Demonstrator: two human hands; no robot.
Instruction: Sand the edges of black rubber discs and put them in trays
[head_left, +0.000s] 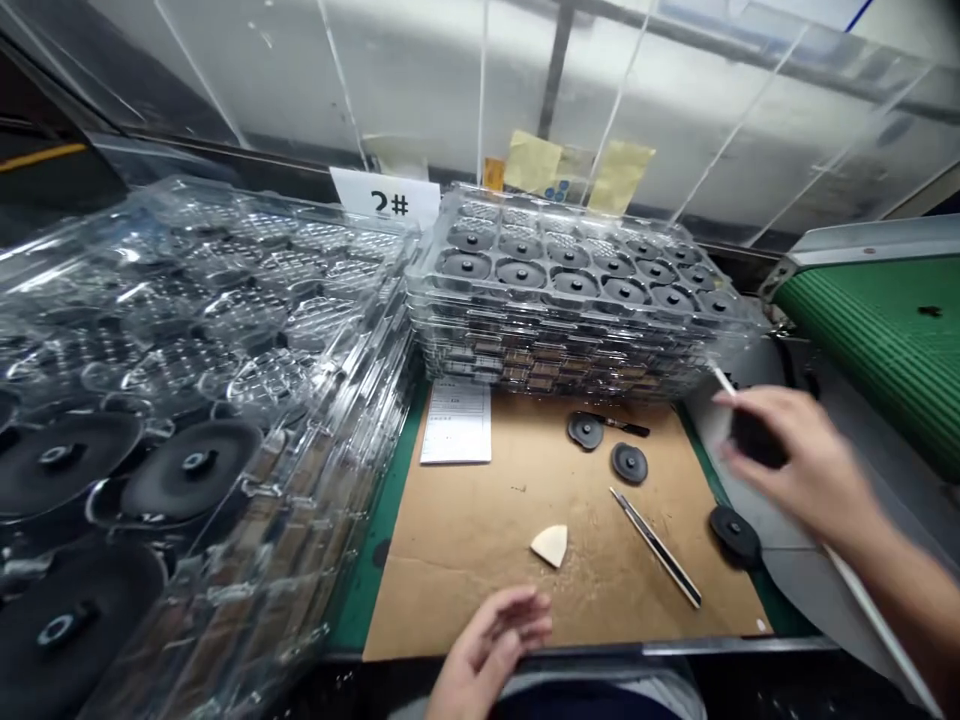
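Note:
My right hand [806, 465] is raised at the right, its fingers closed around a black round part [757, 440]; motion blurs it a little. Low in the middle, my left hand [495, 640] has its fingers loosely curled and apart, with nothing in it. Just beyond it a cream-coloured wedge [551, 545] lies on a brown cardboard sheet [465, 560]. A utility knife [660, 550] rests on the cardboard. Two black round parts with small hubs, one farther left [585, 430] and one nearer [629, 463], lie behind the knife; a third black part [735, 536] sits at the right edge.
Stacked clear trays [570, 340] of black parts stand at the back. A taller tray stack [322, 480] fills the left. A dark slim tool [622, 425] and a printed paper [456, 425] lie on the cardboard. A green conveyor belt [885, 340] runs at the right.

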